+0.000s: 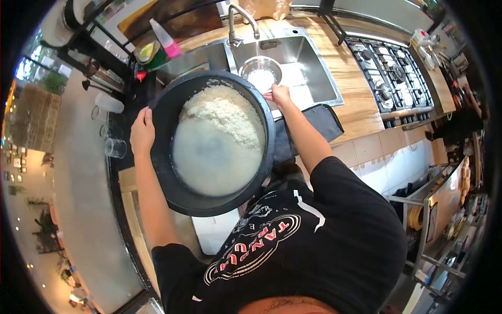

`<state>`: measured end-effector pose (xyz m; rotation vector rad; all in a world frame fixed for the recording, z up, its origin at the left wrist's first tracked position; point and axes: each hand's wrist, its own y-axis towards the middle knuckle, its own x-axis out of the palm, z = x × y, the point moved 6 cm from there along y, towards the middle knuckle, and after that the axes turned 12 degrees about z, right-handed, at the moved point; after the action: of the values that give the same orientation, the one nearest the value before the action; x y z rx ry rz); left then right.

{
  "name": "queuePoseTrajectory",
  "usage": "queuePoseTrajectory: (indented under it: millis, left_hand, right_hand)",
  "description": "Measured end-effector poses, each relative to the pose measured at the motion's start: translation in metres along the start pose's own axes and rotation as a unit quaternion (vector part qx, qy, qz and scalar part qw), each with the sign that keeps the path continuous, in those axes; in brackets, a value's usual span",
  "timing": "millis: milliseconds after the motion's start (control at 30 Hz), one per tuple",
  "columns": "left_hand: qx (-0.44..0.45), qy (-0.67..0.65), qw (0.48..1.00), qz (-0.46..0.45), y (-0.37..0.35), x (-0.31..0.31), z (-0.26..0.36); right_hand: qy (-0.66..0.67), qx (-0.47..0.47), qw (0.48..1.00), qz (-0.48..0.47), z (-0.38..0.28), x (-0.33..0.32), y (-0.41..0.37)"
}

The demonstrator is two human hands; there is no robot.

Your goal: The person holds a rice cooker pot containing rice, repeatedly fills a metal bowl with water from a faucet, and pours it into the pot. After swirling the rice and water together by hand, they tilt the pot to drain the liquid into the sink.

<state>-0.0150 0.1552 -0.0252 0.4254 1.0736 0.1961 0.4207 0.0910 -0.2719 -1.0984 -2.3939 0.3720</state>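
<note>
A large dark pot [162, 180] is tilted in front of my body, with wet white rice [225, 112] heaped toward its far side and cloudy water [214, 159] nearer me. My left hand [142, 131] grips the pot's left rim. At the right, my right hand [278, 97] holds the edge of a round metal bowl [261, 73], which is over the sink [314, 68] just beyond the pot. The fingers of my right hand are partly hidden near the pot's rim.
A faucet [241, 23] rises behind the sink. A pink-bottomed bottle [171, 48] and a red-nozzled item stand at the left. Clear cups [115, 148] are beside the glass. A gas stove [392, 73] is on the right, and a dark cloth [320, 123] hangs at the counter edge.
</note>
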Motion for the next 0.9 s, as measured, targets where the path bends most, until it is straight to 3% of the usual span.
queuePoseTrajectory:
  millis: [67, 900]
  left_hand:
    - [0.013, -0.003, 1.000, 0.017, 0.003, 0.001, -0.002]
    - [-0.018, 0.035, 0.999, -0.002, -0.004, -0.006, 0.015]
  right_hand:
    - [0.008, 0.006, 0.999, -0.032, -0.007, 0.004, -0.002]
    - [0.014, 0.014, 1.000, -0.011, -0.017, 0.003, -0.015]
